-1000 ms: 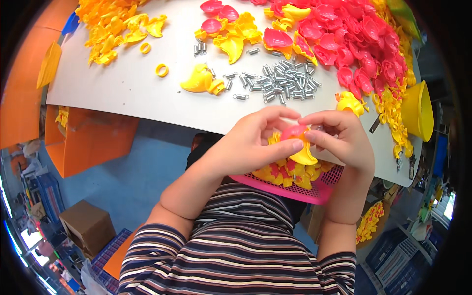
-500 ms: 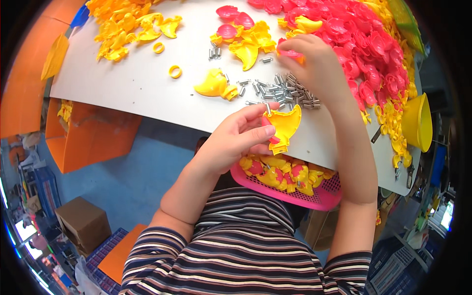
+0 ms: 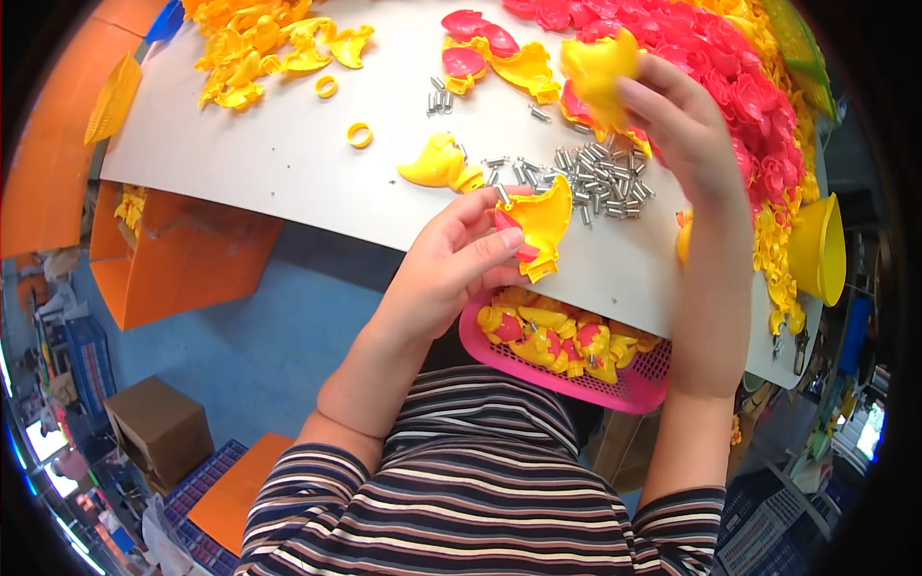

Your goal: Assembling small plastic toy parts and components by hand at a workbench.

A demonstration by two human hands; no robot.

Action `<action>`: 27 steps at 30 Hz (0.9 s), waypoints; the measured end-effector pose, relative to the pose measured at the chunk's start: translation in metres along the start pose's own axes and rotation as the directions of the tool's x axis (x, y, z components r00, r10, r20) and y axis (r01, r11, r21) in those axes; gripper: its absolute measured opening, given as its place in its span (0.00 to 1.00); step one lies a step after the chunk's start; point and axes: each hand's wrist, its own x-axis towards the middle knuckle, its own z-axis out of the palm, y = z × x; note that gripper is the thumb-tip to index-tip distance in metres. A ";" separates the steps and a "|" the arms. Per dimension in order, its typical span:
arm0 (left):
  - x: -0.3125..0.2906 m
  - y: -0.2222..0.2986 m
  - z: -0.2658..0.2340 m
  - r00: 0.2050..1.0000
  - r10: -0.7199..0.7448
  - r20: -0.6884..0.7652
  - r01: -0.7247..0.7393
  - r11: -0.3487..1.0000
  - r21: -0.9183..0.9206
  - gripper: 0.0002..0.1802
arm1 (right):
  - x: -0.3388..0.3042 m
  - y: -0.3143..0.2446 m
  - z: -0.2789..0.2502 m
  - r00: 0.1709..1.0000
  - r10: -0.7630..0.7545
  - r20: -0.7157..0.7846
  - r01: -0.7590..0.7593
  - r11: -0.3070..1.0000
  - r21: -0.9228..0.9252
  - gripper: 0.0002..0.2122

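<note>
PROGRESS: I judge assembly mid-batch; pink basket (image 3: 645, 382) part-filled, loose piles remain | LEFT: left hand (image 3: 451, 269) pinches yellow shell (image 3: 549, 219) over table (image 3: 288, 163) edge | RIGHT: right hand (image 3: 682, 120) grips yellow piece (image 3: 597, 69) above metal pins (image 3: 600, 173) | PACKAGES: brown box (image 3: 158, 432) on floor, lower left; labels probably none.

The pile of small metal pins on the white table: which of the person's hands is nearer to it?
Right. The right hand, holding a yellow shell, hovers just above the far edge of the metal pins. The left hand holds a yellow and pink piece at the table's near edge.
</note>
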 end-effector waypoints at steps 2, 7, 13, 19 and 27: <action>0.000 -0.001 0.001 1.000 0.028 0.002 -0.028 0.999 -0.032 0.27 | -0.034 -0.010 -0.017 0.995 0.086 0.060 -0.093 0.987 0.130 0.09; 0.003 -0.007 0.009 1.000 0.000 -0.023 0.000 1.000 0.021 0.26 | -0.095 -0.002 -0.012 0.837 0.474 0.273 -0.473 0.878 -0.075 0.11; 0.006 -0.014 0.028 0.999 0.036 -0.021 -0.033 0.992 0.123 0.30 | -0.131 0.023 -0.001 0.892 0.445 -0.081 -0.452 0.881 -0.137 0.13; 0.004 -0.014 0.034 1.000 0.003 -0.027 0.002 0.986 0.168 0.26 | -0.133 0.010 0.015 0.913 0.057 -0.404 -0.329 0.689 -0.646 0.13; -0.002 -0.015 0.027 1.000 -0.016 -0.015 0.019 0.979 0.205 0.25 | -0.120 -0.008 -0.014 0.907 0.052 -0.417 -0.333 0.695 -0.637 0.12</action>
